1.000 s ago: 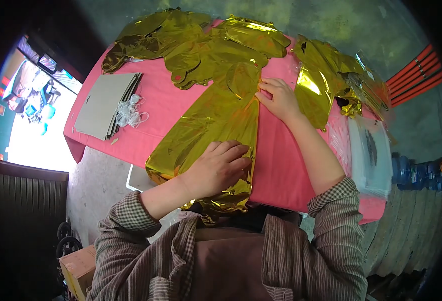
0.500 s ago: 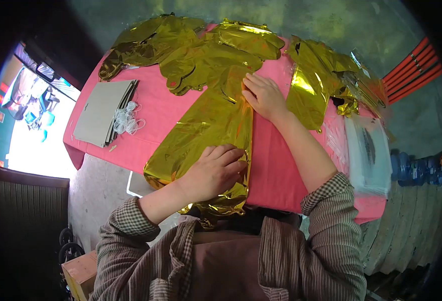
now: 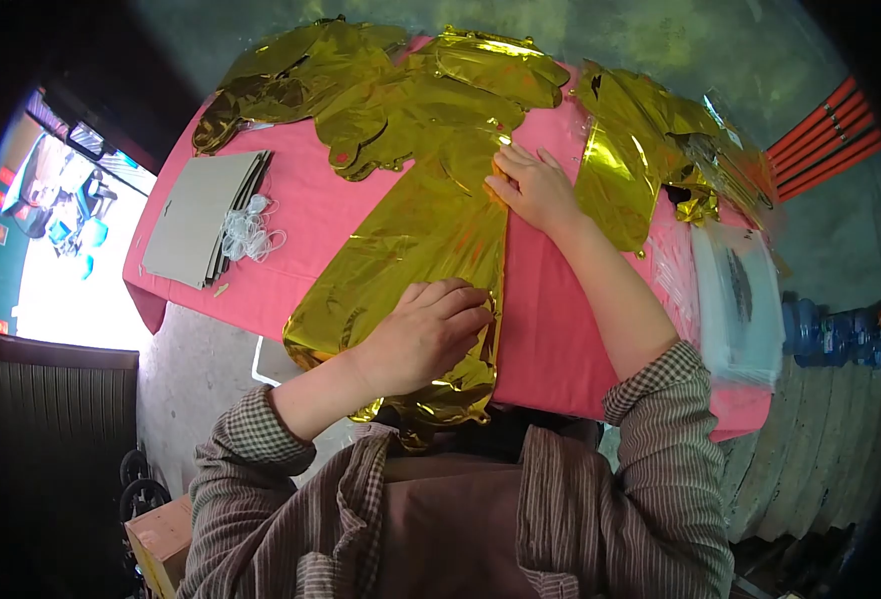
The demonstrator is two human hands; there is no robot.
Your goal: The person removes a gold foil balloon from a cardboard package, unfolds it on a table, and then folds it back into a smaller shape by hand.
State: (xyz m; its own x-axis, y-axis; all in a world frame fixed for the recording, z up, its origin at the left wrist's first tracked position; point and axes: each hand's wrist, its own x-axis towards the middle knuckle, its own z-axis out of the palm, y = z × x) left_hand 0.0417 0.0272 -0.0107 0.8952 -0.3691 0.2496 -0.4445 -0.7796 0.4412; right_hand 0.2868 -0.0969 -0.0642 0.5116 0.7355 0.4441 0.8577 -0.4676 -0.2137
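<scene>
A long, flat gold foil balloon lies over the pink cloth, its near end reaching past the table edge toward my body. My left hand rests on its lower part with curled fingers, closed on the foil close to the right edge. Farther up that same edge, my right hand has its thumb and fingers closed on the foil. The fingertips of my left hand are partly hidden. Beyond my hands, the foil overlaps a pile of other gold foil balloons.
Grey cardboard sheets lie left, beside a tangle of white string. More gold foil lies right, with clear plastic bags nearer me. The pink tablecloth covers the table. Orange-red poles stand beyond its right side.
My right hand has shifted slightly right and its fingers are bent differently on the foil edge. The foil near it lies flatter. My left hand has barely moved.
</scene>
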